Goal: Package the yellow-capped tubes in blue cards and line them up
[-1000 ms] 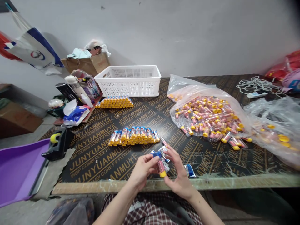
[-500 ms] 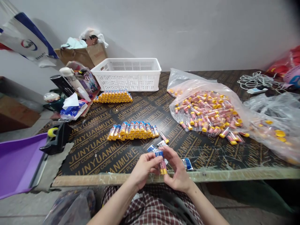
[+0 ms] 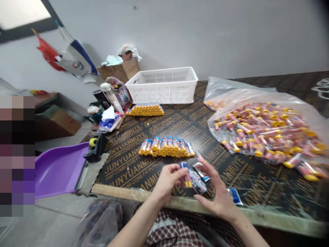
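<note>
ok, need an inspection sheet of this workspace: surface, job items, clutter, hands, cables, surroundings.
Surface: dark plywood tabletop with gold lettering, scuffed front edge.
Job items: small yellow-capped pink-and-blue tube; stacked blue-and-yellow tubes, two groups; pink yellow-capped tubes in and around a translucent plastic bag; crinkled blue-and-silver packets.
Clutter: white slotted plastic basket, black tape dispenser, blue tissue pack.
Hands: left hand grips the small tube; right hand open beside it.
Cables: looped white cord, cut off by right frame edge.
Surroundings: grey wall, purple plastic tray; left patch pixelated.

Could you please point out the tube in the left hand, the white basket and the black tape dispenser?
Held tube (image 3: 188, 178), head view: on its pink middle.
White basket (image 3: 161, 93), head view: on its front wall.
Black tape dispenser (image 3: 96, 153), head view: on its dark body.
</note>
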The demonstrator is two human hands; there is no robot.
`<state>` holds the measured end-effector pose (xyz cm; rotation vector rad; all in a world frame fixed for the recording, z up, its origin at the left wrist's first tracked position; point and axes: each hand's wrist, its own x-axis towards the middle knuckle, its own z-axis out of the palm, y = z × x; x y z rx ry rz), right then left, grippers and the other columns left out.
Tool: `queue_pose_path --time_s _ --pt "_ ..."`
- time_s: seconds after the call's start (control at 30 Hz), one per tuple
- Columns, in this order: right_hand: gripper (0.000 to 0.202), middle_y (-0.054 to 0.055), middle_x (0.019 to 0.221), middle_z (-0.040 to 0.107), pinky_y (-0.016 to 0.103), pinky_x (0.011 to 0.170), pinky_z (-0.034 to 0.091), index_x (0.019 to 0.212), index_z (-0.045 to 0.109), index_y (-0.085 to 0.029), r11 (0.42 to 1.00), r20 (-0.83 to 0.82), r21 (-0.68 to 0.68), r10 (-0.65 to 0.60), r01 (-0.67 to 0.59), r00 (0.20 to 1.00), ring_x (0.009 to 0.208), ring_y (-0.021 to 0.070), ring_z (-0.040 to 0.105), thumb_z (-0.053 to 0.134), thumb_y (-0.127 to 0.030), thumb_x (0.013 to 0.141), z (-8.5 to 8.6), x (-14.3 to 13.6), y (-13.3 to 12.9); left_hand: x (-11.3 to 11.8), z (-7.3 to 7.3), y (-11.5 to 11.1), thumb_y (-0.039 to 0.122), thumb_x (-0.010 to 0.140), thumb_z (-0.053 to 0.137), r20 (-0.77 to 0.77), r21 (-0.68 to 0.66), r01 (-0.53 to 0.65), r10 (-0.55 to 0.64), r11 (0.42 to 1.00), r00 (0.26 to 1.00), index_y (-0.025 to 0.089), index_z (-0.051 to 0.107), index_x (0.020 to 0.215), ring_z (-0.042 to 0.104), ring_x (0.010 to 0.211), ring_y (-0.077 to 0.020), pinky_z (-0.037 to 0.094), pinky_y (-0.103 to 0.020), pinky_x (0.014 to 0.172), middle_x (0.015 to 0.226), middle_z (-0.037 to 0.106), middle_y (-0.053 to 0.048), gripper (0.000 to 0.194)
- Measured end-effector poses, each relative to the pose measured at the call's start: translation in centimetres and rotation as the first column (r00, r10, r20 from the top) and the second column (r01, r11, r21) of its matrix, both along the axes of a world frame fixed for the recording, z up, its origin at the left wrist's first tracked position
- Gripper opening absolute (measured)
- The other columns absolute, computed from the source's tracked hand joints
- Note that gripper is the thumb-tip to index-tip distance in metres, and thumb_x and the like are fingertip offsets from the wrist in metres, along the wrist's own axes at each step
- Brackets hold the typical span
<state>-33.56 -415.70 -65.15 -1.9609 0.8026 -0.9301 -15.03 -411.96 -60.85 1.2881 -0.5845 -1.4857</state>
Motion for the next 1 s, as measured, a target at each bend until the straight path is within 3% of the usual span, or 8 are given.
queue_pose_path --time_s 0.07,0.17,0.27,0.5,0.63,0.73,0.87,1.0 --pt "0.072 0.011 0.139 0.039 0.048 0.104 0.037 0.139 0.027 -0.024 0.984 -0.085 -0.067 -0.169 0.164 0.982 0.122 0.0283 0.045 0.062 -0.035 0.077 -1.2 -0.6 -2.6 3.6 0.5 -1.1 0.042 0.058 0.076 0.288 -0.101 -0.139 0.163 0.985 0.944 0.013 0.064 0.066 0.055 0.052 -0.0124 0.044 -0.022 0.052 0.06 0.065 -0.004 0.033" --pt "0.054 0.013 0.122 0.053 0.049 0.098 0.04 0.126 0.047 -0.02 0.917 -0.221 -0.192 -0.388 0.35 0.895 0.115 0.0303 0.05 0.056 -0.046 0.079 -3.9 -1.2 -6.6 9.4 0.9 -3.2 0.042 0.06 0.075 0.65 -0.223 -0.28 0.357 0.934 0.671 0.014 0.065 0.069 0.056 0.053 -0.0134 0.042 -0.022 0.052 0.059 0.064 -0.003 0.031" --pt "0.049 0.012 0.1 0.063 0.046 0.086 0.047 0.112 0.058 -0.017 0.922 -0.358 -0.207 -0.382 0.327 0.852 0.096 0.0294 0.059 0.058 -0.049 0.076 -6.0 -1.2 -9.2 13.2 0.4 -5.6 0.044 0.061 0.073 0.868 -0.168 -0.255 0.265 0.952 0.42 0.014 0.067 0.067 0.059 0.058 -0.0165 0.042 -0.024 0.057 0.059 0.065 -0.005 0.031" --pt "0.039 0.006 0.07 0.065 0.035 0.064 0.049 0.097 0.065 -0.017 0.929 -0.413 -0.154 -0.37 0.337 0.832 0.066 0.0223 0.062 0.051 -0.049 0.08 -5.7 -1.5 -9.3 13.2 0.2 -6.9 0.055 0.069 0.063 0.985 -0.145 -0.196 0.16 0.97 0.064 0.016 0.071 0.077 0.062 0.068 -0.0226 0.038 -0.028 0.062 0.07 0.069 -0.011 0.041" --pt "0.033 0.006 0.077 0.067 0.036 0.071 0.049 0.097 0.066 -0.017 0.932 -0.407 -0.142 -0.362 0.334 0.839 0.074 0.023 0.062 0.055 -0.041 0.078 -5.2 -2.0 -8.7 8.4 -0.6 -4.7 0.047 0.083 0.05 0.929 -0.307 -0.126 0.326 0.943 0.177 0.019 0.067 0.075 0.056 0.061 -0.0166 0.037 -0.025 0.061 0.066 0.065 -0.005 0.034" --pt "0.026 0.006 0.082 0.067 0.037 0.076 0.049 0.093 0.067 -0.018 0.928 -0.378 -0.129 -0.372 0.35 0.847 0.079 0.0231 0.062 0.055 -0.036 0.078 -4.7 -2.0 -8.3 3.8 -3.3 -3.4 0.041 0.076 0.061 0.925 -0.092 0.161 0.024 0.983 0.378 0.02 0.066 0.072 0.057 0.064 -0.0169 0.036 -0.024 0.062 0.069 0.065 -0.004 0.022" --pt "0.028 0.008 0.089 0.065 0.033 0.07 0.051 0.097 0.066 -0.017 0.907 -0.297 -0.076 -0.417 0.414 0.859 0.077 0.0202 0.061 0.052 -0.037 0.083 -3.6 -2.8 -7.0 0.4 -6.8 -3.1 0.038 0.063 0.075 0.943 0.086 0.154 -0.13 0.984 0.306 0.022 0.064 0.075 0.056 0.069 -0.0191 0.031 -0.024 0.06 0.074 0.063 -0.003 0.023" --pt "0.031 0.008 0.092 0.061 0.029 0.061 0.05 0.103 0.063 -0.017 0.891 -0.226 -0.022 -0.446 0.453 0.866 0.071 0.0172 0.06 0.049 -0.039 0.086 -2.3 -4.2 -5.1 0.6 -7.5 -3.3 0.026 0.068 0.069 0.931 0.095 0.095 -0.123 0.991 0.345 0.021 0.062 0.064 0.055 0.067 -0.0172 0.029 -0.024 0.06 0.069 0.061 -0.002 0.009"
